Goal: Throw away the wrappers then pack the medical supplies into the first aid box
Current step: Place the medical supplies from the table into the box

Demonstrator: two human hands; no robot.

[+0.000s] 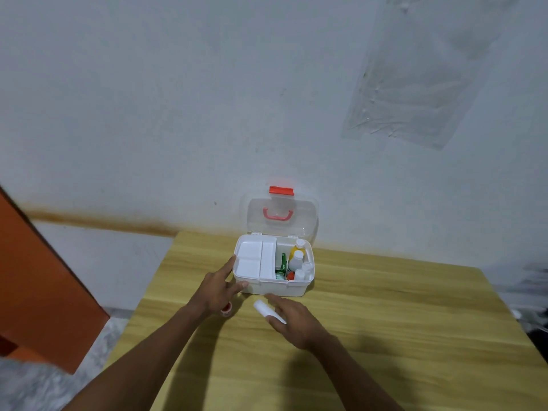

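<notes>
The white first aid box (275,287) stands open at the table's far edge, its clear lid (278,215) with a red handle leaning back against the wall. A white tray (255,261) covers its left half. The right half holds a green packet (283,264), a yellow bottle (298,249) and several small white bottles. My left hand (218,289) has its fingers spread against the box's front left corner. A small red and white item (226,308) peeks out beneath it. My right hand (292,318) pinches a white bandage roll (261,307) on the table just in front of the box.
The wooden table (385,336) runs up to a pale wall. An orange-brown panel (35,280) stands on the floor to the left. Dark clutter (536,298) lies past the table's right edge.
</notes>
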